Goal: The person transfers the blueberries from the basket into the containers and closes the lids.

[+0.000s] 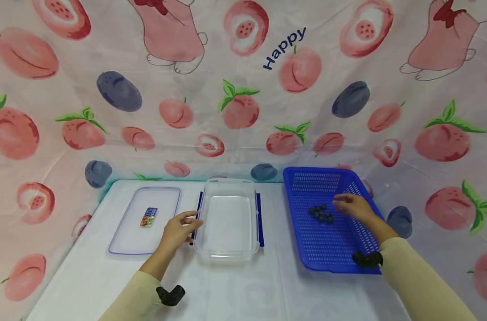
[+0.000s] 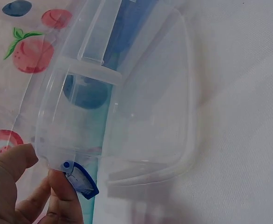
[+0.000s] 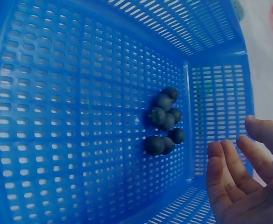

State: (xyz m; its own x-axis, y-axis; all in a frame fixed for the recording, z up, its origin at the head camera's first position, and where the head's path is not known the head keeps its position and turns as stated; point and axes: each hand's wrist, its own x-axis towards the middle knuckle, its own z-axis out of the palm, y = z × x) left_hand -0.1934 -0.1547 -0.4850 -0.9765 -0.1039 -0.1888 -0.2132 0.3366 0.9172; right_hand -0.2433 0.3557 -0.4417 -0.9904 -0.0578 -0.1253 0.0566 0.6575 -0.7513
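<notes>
A clear plastic food container [image 1: 227, 223] with blue side latches stands on the white table. My left hand [image 1: 178, 232] holds its left edge, thumb at the rim and fingers by a blue latch [image 2: 82, 179] in the left wrist view. My right hand [image 1: 353, 207] hovers inside the blue plastic basket [image 1: 319, 249], near its right wall, fingers loosely bent with nothing between them. Several blueberries [image 3: 162, 119] lie clustered on the basket floor, a short way from the right fingertips. In the head view the basket's right wall is partly behind my right arm.
To the left of the container lies a clear lid [image 1: 127, 238] with a blue rim and a colourful label [image 1: 149, 217]. A fruit-printed cloth [image 1: 235, 147] hangs behind the table [image 1: 267, 285].
</notes>
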